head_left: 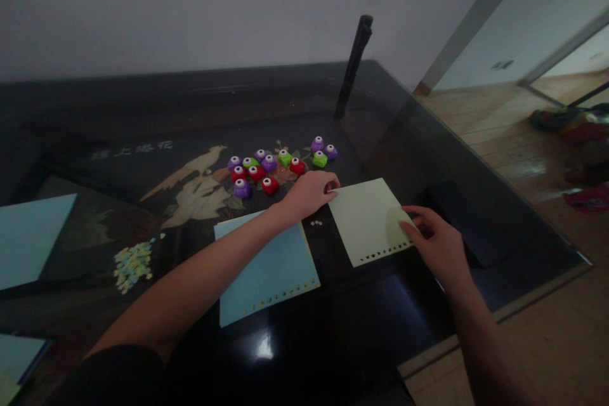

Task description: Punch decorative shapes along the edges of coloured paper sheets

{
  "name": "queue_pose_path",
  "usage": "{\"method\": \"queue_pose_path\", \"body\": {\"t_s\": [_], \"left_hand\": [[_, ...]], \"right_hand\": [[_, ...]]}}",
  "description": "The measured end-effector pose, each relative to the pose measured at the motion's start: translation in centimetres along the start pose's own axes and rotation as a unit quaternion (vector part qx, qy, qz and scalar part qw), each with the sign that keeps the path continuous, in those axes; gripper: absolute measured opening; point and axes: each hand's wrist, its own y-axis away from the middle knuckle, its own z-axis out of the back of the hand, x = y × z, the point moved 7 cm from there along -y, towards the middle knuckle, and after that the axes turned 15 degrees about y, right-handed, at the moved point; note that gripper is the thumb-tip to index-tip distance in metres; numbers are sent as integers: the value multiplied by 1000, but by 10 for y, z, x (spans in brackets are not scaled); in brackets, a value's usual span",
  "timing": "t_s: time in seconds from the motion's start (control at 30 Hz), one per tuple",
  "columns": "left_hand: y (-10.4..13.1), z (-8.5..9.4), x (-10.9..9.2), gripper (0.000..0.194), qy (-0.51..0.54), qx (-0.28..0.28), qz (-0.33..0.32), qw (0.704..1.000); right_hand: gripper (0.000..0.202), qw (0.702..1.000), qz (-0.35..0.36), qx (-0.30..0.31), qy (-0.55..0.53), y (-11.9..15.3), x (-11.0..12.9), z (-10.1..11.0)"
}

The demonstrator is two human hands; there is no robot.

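A pale yellow sheet (368, 216) with a row of small punched holes along its near edge lies between my hands. My left hand (314, 190) pinches its far left corner, the forearm reaching over a blue sheet stack (266, 266). That stack also has punched shapes along its near edge. My right hand (435, 241) grips the right edge of the yellow sheet between thumb and fingers. A few tiny paper cutouts (316, 223) lie between the stack and the yellow sheet.
Several purple, green and red punches (269, 185) stand beyond my left hand. Paper cutouts (133, 266) are heaped at left, near more blue sheets (33, 238). A black upright post (353, 66) rises at the back. A dark flat object (464, 222) lies right of my right hand.
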Motion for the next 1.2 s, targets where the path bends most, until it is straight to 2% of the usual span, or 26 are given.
{"method": "queue_pose_path", "body": {"t_s": [0.4,1.2], "left_hand": [[1,-1,-2,13,-25,0,-17,1000],[2,-1,-3,13,-28,9,-19,999]], "right_hand": [[32,999,10,-12,45,0,-1,-2],[30,999,16,-3,31,1,-1,-1]]}}
